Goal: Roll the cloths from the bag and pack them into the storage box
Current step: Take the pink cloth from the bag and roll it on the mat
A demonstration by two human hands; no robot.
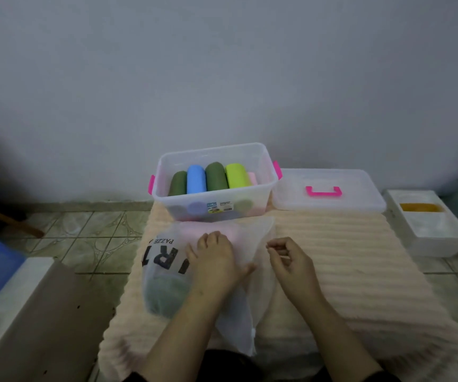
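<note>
**Plastic, plush and tile**

The storage box (214, 186) is clear, smooth plastic with glossy pink latches; its lid (329, 193) is the same translucent plastic with a pink handle. The rolled cloths (211, 177) inside look soft and matt. The bag (194, 271) is thin, frosted, semi-transparent material with black print. It lies on a peach mat (346, 257) of ribbed, fluffy fabric. The floor (84, 235) is glazed patterned tile, the wall (222, 78) matt paint.

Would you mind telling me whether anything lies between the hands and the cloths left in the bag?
Yes: the translucent bag itself covers the cloths; the left hand rests on its outside.
</note>
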